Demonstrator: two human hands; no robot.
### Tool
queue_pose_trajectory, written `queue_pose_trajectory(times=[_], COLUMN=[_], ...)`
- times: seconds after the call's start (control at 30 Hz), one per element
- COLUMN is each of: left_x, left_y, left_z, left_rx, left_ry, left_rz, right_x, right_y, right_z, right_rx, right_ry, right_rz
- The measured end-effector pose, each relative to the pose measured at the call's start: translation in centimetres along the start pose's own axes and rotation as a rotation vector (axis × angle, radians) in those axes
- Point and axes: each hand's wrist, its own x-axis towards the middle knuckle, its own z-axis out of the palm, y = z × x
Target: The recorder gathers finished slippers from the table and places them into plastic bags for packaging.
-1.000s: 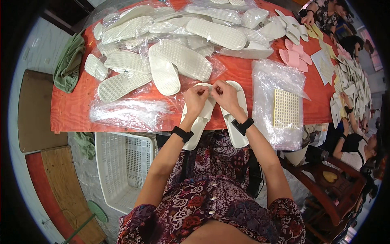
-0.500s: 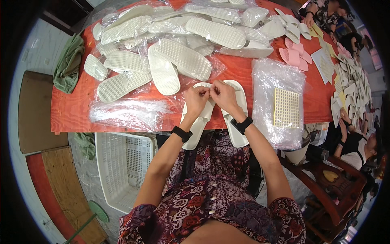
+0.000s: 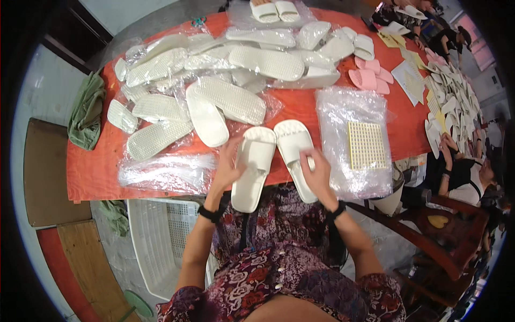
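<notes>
Two white slippers lie side by side, heels over the table's front edge: the left slipper (image 3: 255, 161) and the right slipper (image 3: 295, 147). My left hand (image 3: 229, 167) is at the outer side of the left slipper, fingers stretched forward and apart, thumb near the strap. Blur makes its contact unclear. My right hand (image 3: 317, 170) has its bent fingers and thumb at the outer edge of the right slipper's strap, closed on it. Beyond them, white slippers in clear bags (image 3: 230, 102) lie heaped.
A stack of clear bags (image 3: 332, 180) carries a yellowish sticker sheet (image 3: 367, 145). More clear bags (image 3: 163, 174) lie left on the red table (image 3: 88, 177). Pink slippers (image 3: 370, 78) and papers are farther right, near other people. A white crate (image 3: 147, 241) stands below.
My hands, pinched together over the slippers' toes earlier, have moved apart to their outer sides. The right slipper's toe has swung left, and the view has shifted.
</notes>
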Motion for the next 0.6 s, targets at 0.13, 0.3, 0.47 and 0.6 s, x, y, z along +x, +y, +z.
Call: queue_pose_trajectory(times=[0.13, 0.3, 0.47, 0.6], left_x=[-2.0, -1.6, -1.6, -1.8], left_y=[0.2, -1.2, -0.3, -0.6], left_z=[0.6, 3.3, 5.3, 5.5], left_rx=[0.209, 0.459, 0.435, 0.327], left_ry=[-0.052, 0.047, 0.011, 0.076], left_rz=[-0.038, -0.076, -0.243, -0.111], right_x=[-4.8, -5.1, -4.3, -4.4], right_y=[0.8, 3.3, 2.3, 0.1], right_z=[0.0, 4.1, 7.2, 6.2], right_rx=[-0.088, -0.117, -0.097, 0.002], right_ry=[-0.095, -0.089, 0.136, 0.181], right_rz=[0.023, -0.022, 0.02, 0.095])
